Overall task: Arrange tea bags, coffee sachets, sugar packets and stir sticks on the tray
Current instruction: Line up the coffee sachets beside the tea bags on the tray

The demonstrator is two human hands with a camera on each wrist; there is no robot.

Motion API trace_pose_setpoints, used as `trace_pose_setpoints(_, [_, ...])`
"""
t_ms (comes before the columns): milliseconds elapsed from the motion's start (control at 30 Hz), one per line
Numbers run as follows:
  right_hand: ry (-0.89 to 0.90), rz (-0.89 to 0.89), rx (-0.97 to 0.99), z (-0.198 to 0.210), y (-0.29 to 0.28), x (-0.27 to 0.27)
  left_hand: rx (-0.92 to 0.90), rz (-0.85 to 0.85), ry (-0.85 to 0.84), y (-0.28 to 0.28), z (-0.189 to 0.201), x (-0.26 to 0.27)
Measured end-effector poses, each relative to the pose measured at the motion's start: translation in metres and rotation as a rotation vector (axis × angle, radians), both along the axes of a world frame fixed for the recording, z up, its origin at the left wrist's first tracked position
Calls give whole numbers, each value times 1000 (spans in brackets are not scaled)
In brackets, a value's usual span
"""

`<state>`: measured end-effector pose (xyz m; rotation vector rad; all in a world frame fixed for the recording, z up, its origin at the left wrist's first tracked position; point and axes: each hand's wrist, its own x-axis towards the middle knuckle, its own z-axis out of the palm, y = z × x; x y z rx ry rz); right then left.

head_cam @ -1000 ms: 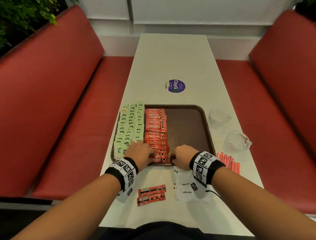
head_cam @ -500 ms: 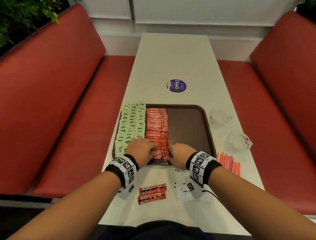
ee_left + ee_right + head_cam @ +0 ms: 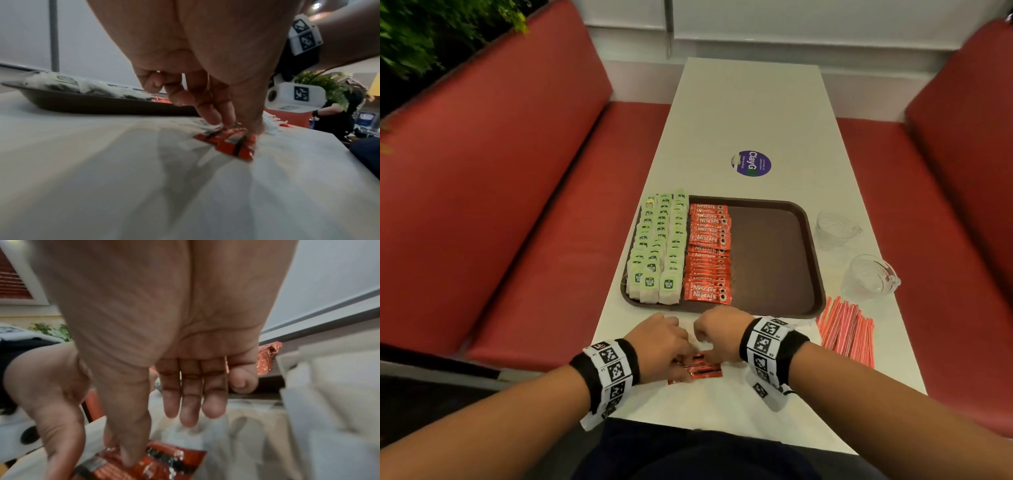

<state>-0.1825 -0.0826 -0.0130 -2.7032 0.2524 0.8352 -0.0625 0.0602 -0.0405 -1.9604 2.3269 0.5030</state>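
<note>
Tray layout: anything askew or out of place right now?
The tea bags overhang the tray's left rim. Two coffee sachets, the stir sticks and white packets are off the tray on the table.

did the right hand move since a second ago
Yes. The right hand came back toward the person, off the tray's near edge, and is now over the table at the loose coffee sachets, beside the left hand.

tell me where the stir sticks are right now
In the head view the stir sticks lie in a loose pile on the table, off the tray's near right corner, just below the two glass cups.
</note>
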Motion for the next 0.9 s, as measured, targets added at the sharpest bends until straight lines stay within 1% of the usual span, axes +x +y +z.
trace_pose_setpoints(100, [20, -14, -29, -1, 9, 2, 68, 2, -80, 4, -2, -7])
trace_pose_setpoints(167, [26, -13, -40, -2, 12, 3, 69, 6, -110, 5, -2, -9])
trace_pose_setpoints(367, [71, -31, -47, -2, 14, 6, 0, -41, -134, 10, -4, -7])
trace_pose_setpoints(433, [54, -50, -48, 4, 10, 7, -75, -19, -110, 10, -7, 0])
trace_pose_setpoints(533, [-13, -163, -13, 16, -1, 7, -148, 78, -23, 3, -4, 16])
trace_pose_setpoints(600, [-68, -240, 6, 21, -11, 7, -139, 139, 15, -3, 3, 26])
trace_pose_setpoints(700, [-133, -346, 85, 24, -25, 5, -120, 210, 21, -13, 13, 36])
trace_pose_setpoints(800, [-217, -367, 147, 25, -34, 3, -121, 247, 19, -26, 19, 43])
trace_pose_setpoints(900, [-268, -319, 143, 24, -38, 0, -119, 281, 57, -38, 24, 45])
